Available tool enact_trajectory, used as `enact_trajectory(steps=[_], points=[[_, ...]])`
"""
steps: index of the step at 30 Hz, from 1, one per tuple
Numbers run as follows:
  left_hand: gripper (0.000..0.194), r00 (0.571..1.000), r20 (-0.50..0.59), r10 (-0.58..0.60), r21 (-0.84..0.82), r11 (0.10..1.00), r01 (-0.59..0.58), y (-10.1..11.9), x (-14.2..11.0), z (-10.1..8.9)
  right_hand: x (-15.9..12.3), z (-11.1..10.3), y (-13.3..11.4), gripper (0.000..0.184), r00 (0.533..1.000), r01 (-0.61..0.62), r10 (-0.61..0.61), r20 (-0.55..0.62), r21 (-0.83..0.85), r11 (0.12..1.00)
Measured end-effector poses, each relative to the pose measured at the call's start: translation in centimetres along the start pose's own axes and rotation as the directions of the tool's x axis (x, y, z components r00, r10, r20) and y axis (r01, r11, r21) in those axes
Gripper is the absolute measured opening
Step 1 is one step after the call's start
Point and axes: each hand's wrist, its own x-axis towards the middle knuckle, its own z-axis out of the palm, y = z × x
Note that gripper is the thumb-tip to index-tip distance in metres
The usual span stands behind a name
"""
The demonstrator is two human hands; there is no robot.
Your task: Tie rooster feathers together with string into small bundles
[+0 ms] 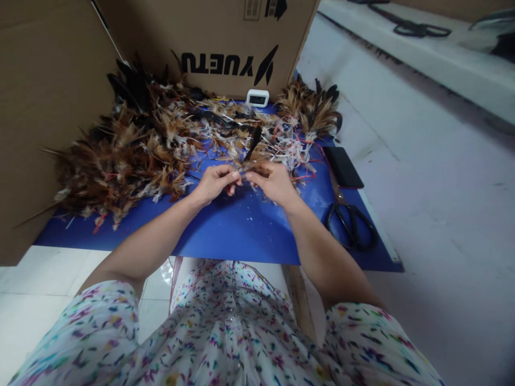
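My left hand (221, 181) and my right hand (270, 181) are close together above the blue table sheet, fingertips pinched. Between them I hold a small feather bunch; a dark feather (253, 143) points up from the fingertips, though it may partly merge with the pile behind. The quill ends are hidden by the fingers. Just beyond my hands lie loose brown feathers (225, 120) and a tangle of white and red ties (292, 153). A big heap of brown feathers (129, 145) spreads to the left.
A cardboard box (225, 32) stands at the back, with a cardboard panel (40, 107) at left. A white digital clock (257, 98) sits before the box. At right are a feather bundle (311, 107), a black phone (343, 166) and black-handled scissors (351, 225) on the blue sheet (237, 230).
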Motion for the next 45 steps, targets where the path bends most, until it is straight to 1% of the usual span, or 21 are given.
enact_trajectory(steps=[3, 7, 12, 16, 19, 21, 26, 29, 36, 41, 45], points=[[0.048, 0.999, 0.009, -0.035, -0.037, 0.999, 0.035, 0.4, -0.1, 0.2, 0.0, -0.2, -0.2, 0.013, 1.0, 0.0, 0.0, -0.023, -0.02, 1.0], [0.05, 0.996, 0.041, -0.085, -0.121, 0.989, 0.089, 1.1, -0.3, 0.4, 0.2, -0.4, -0.1, 0.016, 0.999, 0.014, -0.016, -0.046, -0.041, 0.999], [0.05, 0.974, 0.152, -0.166, -0.22, 0.955, 0.197, 1.4, -0.4, 0.3, 0.4, -0.5, 0.0, 0.018, 0.997, 0.055, -0.057, -0.045, -0.047, 0.997], [0.049, 0.943, 0.248, -0.221, -0.226, 0.934, 0.278, 1.4, -0.5, 0.2, 0.2, -0.4, -0.7, 0.023, 0.99, 0.136, -0.139, -0.032, -0.08, 0.987], [0.05, 0.93, 0.283, -0.236, -0.219, 0.928, 0.302, 1.5, -0.6, 0.1, 0.0, -0.5, -1.2, 0.03, 0.986, 0.167, -0.167, 0.013, -0.148, 0.975], [0.049, 0.926, 0.29, -0.241, -0.213, 0.927, 0.308, 1.5, -0.6, 0.1, -0.1, -0.5, -1.4, 0.033, 0.987, 0.163, -0.16, 0.032, -0.166, 0.972], [0.048, 0.922, 0.302, -0.242, -0.2, 0.93, 0.309, 1.4, -0.6, 0.0, -0.2, -0.5, -1.4, 0.038, 0.988, 0.151, -0.147, 0.043, -0.107, 0.983], [0.047, 0.919, 0.313, -0.241, -0.215, 0.924, 0.315, 1.3, -0.6, -0.1, -0.3, -0.5, -1.6, 0.039, 0.988, 0.15, -0.144, 0.062, -0.11, 0.983], [0.046, 0.913, 0.311, -0.265, -0.27, 0.896, 0.352, 1.2, -0.7, -0.1, -0.4, -0.6, -1.7, 0.033, 0.986, 0.166, -0.161, 0.048, -0.143, 0.976], [0.044, 0.905, 0.327, -0.272, -0.31, 0.874, 0.375, 1.4, -0.7, 0.0, -0.3, -0.6, -1.4, 0.03, 0.983, 0.18, -0.176, 0.051, -0.088, 0.98], [0.044, 0.907, 0.319, -0.274, -0.335, 0.862, 0.379, 1.4, -0.8, 0.0, -0.3, -0.6, -1.4, 0.029, 0.984, 0.178, -0.175, 0.041, -0.083, 0.98]])
